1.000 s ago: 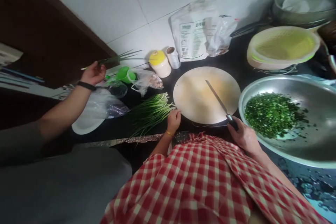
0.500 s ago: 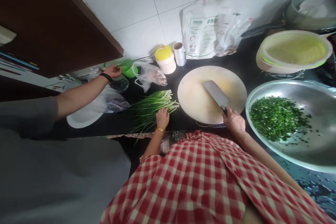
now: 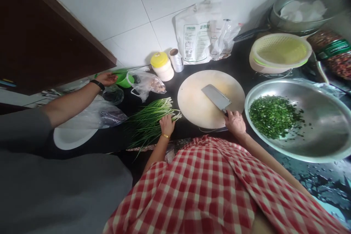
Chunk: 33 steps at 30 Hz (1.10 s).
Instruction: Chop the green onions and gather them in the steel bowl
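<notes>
My left hand (image 3: 167, 124) rests closed over a bundle of long green chives (image 3: 146, 119) lying on the dark counter, left of a round pale cutting board (image 3: 196, 106). My right hand (image 3: 234, 122) grips the handle of a cleaver (image 3: 216, 97) whose flat blade lies over the board. A large steel basin (image 3: 315, 124) to the right holds chopped chives (image 3: 274, 116).
A co-worker's arm in a grey sleeve reaches from the left; that hand (image 3: 106, 79) is at a green cup (image 3: 124, 79). Nearby are a clear plastic bag (image 3: 146, 85), a white plate (image 3: 71, 139), a yellow-lidded jar (image 3: 161, 65), a white packet (image 3: 200, 38), a yellow-green colander (image 3: 281, 49) and a pot (image 3: 298, 7).
The cleaver turned from edge-up to lying flat over the board. My left hand slid onto the chive bundle. The co-worker's hand lowered its green stalks down to the green cup.
</notes>
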Tool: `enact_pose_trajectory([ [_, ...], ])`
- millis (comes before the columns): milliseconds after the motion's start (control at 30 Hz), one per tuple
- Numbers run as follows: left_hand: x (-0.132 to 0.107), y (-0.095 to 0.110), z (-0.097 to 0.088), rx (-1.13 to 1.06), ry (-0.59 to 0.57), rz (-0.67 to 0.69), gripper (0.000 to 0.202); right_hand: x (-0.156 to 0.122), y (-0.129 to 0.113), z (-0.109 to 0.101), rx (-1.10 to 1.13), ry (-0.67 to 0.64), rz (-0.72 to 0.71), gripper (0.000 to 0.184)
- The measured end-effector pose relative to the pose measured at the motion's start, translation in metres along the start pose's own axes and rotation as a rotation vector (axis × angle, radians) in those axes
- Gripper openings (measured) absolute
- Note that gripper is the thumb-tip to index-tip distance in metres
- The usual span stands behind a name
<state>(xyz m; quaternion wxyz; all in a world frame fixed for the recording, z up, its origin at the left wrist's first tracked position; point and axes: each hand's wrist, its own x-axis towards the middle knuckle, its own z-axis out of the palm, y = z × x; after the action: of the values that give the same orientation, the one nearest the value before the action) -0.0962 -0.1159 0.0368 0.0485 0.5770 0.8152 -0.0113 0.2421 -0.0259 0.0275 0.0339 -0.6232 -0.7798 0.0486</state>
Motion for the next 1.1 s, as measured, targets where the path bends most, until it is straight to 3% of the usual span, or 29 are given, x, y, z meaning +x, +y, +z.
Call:
enact_pose_trajectory([
  [233, -0.006, 0.000, 0.003, 0.074, -0.084, 0.047, 0.024, -0.001, 0.000, 0.000, 0.015, -0.007, 0.003, 0.038],
  [567, 0.008, -0.014, -0.002, 0.119, -0.164, 0.251, 0.015, -0.002, -0.002, -0.003, 0.029, -0.019, 0.005, 0.039],
  [733, 0.011, -0.024, -0.014, -0.007, -0.156, 0.215, 0.017, -0.002, -0.002, -0.004, 0.043, -0.024, 0.015, 0.038],
  [833, 0.017, -0.043, -0.035, -0.242, -0.111, 0.150, 0.014, -0.003, -0.002, -0.004, 0.037, -0.022, 0.005, 0.038],
  [900, 0.024, -0.060, -0.058, -0.449, -0.022, 0.110, 0.013, -0.003, 0.000, -0.002, 0.026, -0.010, -0.007, 0.038],
  [1100, 0.040, -0.103, -0.153, -0.967, 0.280, -0.126, 0.016, -0.003, 0.006, 0.006, -0.008, 0.041, -0.048, 0.039],
])
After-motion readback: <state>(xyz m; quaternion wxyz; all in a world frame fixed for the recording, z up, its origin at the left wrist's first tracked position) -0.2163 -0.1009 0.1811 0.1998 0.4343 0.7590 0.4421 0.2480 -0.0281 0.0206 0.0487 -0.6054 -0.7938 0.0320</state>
